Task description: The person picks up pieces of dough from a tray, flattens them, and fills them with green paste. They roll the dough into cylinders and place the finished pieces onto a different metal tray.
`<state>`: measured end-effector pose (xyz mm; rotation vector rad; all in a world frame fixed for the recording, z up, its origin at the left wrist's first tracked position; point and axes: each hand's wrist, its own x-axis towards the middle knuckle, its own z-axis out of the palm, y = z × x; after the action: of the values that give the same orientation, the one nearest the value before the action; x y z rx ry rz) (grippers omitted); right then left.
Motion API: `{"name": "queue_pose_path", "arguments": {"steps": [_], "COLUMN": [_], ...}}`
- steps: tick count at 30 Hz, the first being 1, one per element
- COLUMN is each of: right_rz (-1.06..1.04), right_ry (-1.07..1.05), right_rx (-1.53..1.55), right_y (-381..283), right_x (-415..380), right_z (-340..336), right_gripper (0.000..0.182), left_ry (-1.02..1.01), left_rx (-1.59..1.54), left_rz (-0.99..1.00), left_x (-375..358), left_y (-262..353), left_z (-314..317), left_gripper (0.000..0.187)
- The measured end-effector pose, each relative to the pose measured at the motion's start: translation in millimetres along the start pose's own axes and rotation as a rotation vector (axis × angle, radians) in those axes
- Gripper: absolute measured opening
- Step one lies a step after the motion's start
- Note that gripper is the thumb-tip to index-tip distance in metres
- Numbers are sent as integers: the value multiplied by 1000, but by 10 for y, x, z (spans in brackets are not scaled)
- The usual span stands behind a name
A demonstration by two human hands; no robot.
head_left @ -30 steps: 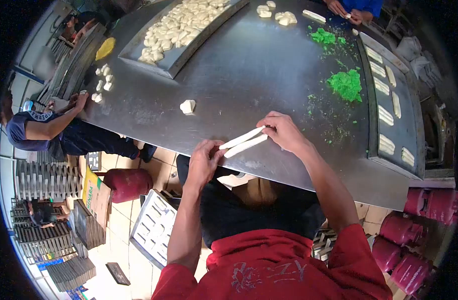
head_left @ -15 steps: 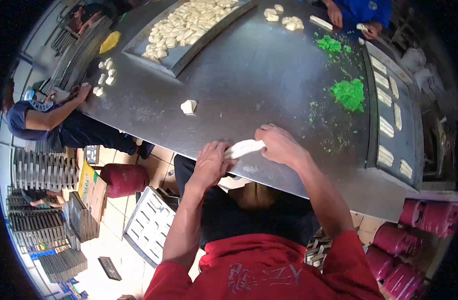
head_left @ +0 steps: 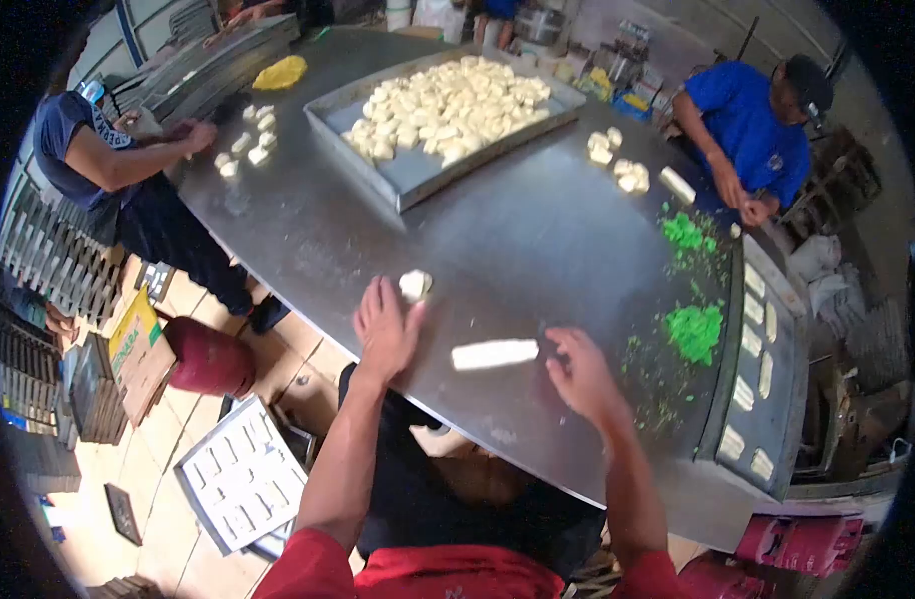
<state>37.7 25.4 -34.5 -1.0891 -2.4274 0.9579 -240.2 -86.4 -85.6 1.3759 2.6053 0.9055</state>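
Note:
A pale rolled strip of dough (head_left: 494,354) lies flat on the metal table (head_left: 477,235) between my hands. My right hand (head_left: 585,373) is just off the strip's right end, thumb and fingers apart, holding nothing. To the left, my left hand (head_left: 386,324) is open over the table near the front edge, its fingers stretched toward a small lump of dough (head_left: 415,286). The fingertips are right beside that lump.
A tray (head_left: 403,195) heaped with dough pieces stands at the back. Green crumbly filling (head_left: 693,333) lies to the right, beside a tray (head_left: 725,399) of dough strips. One person (head_left: 747,130) works at the back right, another (head_left: 113,160) at the left near several dough lumps (head_left: 258,155).
Both hands have let go of the dough strip, which now rests on the table. My left hand moved up toward the lump; my right drew off to the side. The view tilted up.

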Motion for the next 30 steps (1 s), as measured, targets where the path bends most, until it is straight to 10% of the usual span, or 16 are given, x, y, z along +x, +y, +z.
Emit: {"name": "queue_pose_path", "arguments": {"steps": [7,15,19,21,25,30], "right_rz": [-26,-197,-86,32,326,313], "right_ry": [28,219,164,332,-5,294], "right_rx": [120,281,822,976,1229,1233], "right_y": [-249,-650,-570,-554,-647,-473], "right_x": [-8,-28,-214,-319,-607,-756], "right_z": [-11,250,362,248,0,-49], "right_gripper": [37,37,36,36,40,52], "left_ry": [79,-251,-332,-181,-489,-472], "left_rx": [3,-1099,-900,-1372,-1187,-1255], "left_rz": [135,-64,217,-50,-72,-37], "left_x": [166,-345,-690,-776,-816,-929], "left_y": [-16,401,1066,1369,1458,1739], "left_z": [-88,-178,-366,-485,-318,-243], "left_gripper": [38,38,54,49,36,29]}}
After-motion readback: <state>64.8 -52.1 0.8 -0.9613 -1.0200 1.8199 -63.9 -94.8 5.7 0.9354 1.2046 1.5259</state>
